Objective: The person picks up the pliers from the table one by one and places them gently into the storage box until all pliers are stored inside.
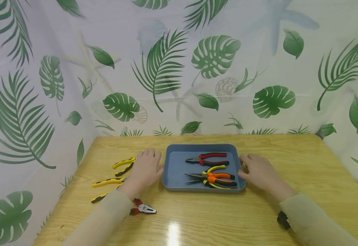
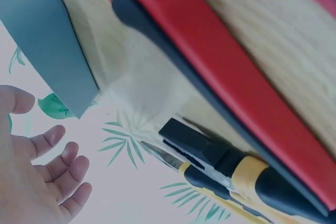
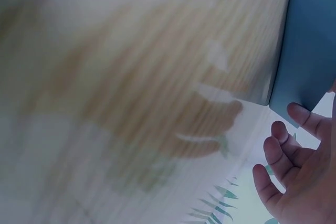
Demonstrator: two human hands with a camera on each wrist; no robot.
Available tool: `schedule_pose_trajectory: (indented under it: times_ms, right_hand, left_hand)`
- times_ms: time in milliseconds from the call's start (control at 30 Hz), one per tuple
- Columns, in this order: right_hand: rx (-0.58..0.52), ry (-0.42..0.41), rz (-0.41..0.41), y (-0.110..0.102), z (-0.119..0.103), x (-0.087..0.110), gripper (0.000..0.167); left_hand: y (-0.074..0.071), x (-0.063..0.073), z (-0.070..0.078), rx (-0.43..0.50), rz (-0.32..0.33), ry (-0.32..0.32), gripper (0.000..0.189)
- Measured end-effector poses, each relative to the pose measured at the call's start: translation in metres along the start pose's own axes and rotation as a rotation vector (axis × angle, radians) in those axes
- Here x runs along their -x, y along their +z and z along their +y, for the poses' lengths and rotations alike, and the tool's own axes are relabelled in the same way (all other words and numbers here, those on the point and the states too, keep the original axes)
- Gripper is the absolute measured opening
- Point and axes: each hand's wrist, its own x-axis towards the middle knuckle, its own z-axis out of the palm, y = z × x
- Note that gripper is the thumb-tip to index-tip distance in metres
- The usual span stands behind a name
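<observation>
A blue-grey tray point(image 1: 202, 189) lies between my hands. Inside it are red-and-black combination pliers point(image 1: 214, 155), and below them orange-and-black long-nose pliers point(image 1: 211, 178) overlapping a yellow-and-black pair point(image 1: 217, 167). My left hand point(image 1: 146, 171) is beside the tray's left wall, holding nothing; its fingers spread loosely in the left wrist view, a little apart from the tray point(image 2: 47, 35). At the opposite end, my right hand point(image 1: 260, 172) has its fingertips right at the tray's right wall. Loosely bent fingers show below the tray corner point(image 3: 304, 51) in the right wrist view.
Left of the tray, yellow-and-black pliers point(image 1: 108, 182) and another yellow-handled pair point(image 1: 123, 162) lie partly behind my left hand and arm. Red-handled pliers point(image 1: 145, 208) stick out from under the left sleeve. A leaf-patterned cloth point(image 1: 173, 116) hangs behind the wooden table point(image 1: 216, 218).
</observation>
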Motion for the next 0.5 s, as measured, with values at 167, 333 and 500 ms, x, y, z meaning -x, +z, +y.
schedule_pose_trajectory:
  times_ms: [167,333,500]
  right_hand:
    - [-0.005,0.0,-0.002,0.0,-0.001,0.002,0.023]
    - [-0.003,0.003,0.0,0.0,-0.002,0.003,0.025]
    - [-0.011,0.001,0.009,0.001,-0.001,0.002,0.022]
  left_hand:
    - [0.0,0.0,-0.005,0.018,-0.003,-0.011,0.048]
    - [0.002,-0.001,-0.011,0.032,-0.001,-0.027,0.047]
    - [0.0,-0.001,-0.016,0.034,-0.019,-0.042,0.048]
